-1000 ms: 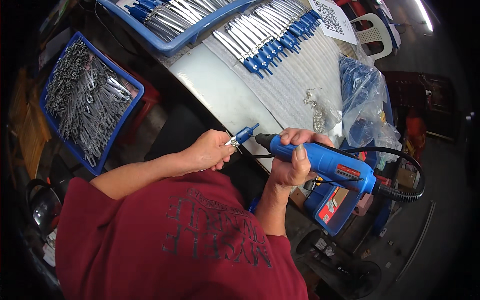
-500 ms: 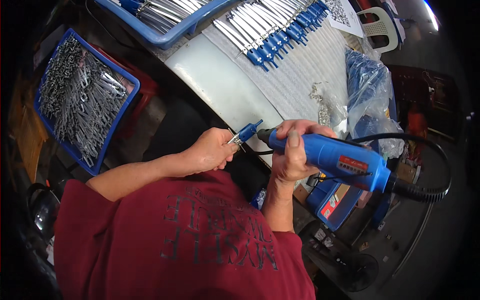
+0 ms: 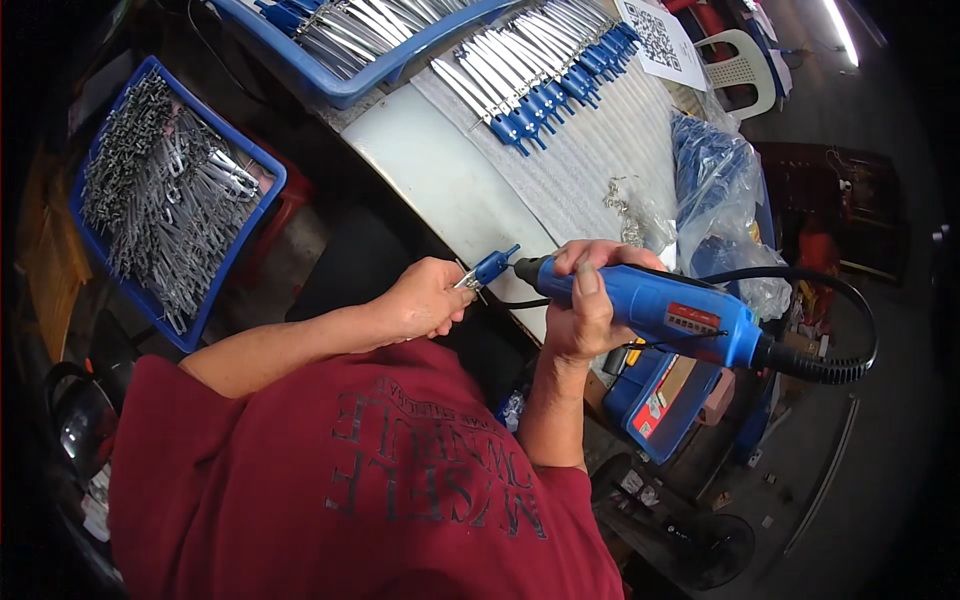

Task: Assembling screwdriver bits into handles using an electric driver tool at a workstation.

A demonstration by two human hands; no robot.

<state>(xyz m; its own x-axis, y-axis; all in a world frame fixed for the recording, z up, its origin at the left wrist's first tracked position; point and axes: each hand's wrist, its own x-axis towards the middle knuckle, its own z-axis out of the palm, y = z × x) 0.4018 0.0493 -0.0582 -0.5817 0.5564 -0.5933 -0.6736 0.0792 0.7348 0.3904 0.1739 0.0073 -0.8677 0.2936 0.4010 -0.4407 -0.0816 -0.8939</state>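
My left hand [image 3: 425, 300] is closed round the metal end of a small part with a blue body [image 3: 491, 266] and a thin blue tip. In my right hand [image 3: 590, 310] is a blue corded electric screwdriver [image 3: 670, 310], gripped with the thumb on its upper side. Its dark nose [image 3: 528, 270] points left at the blue part, a thin bit reaching its side; whether the bit touches a screw is too small to tell. Beyond the hands, on the table, lies a row of similar parts [image 3: 545, 85] with long silver strips and blue ends.
A blue tray [image 3: 345, 92] of silver strips stands at the table's far left. Left of the table, another blue bin [image 3: 200, 325] holds many metal pieces. Small screws [image 3: 630, 205] in clear plastic lie right of the row. A black cable [image 3: 850, 300] loops from the screwdriver.
The view has shifted slightly. Both hands keep their grips, and the screwdriver's nose and the blue part stay close together.
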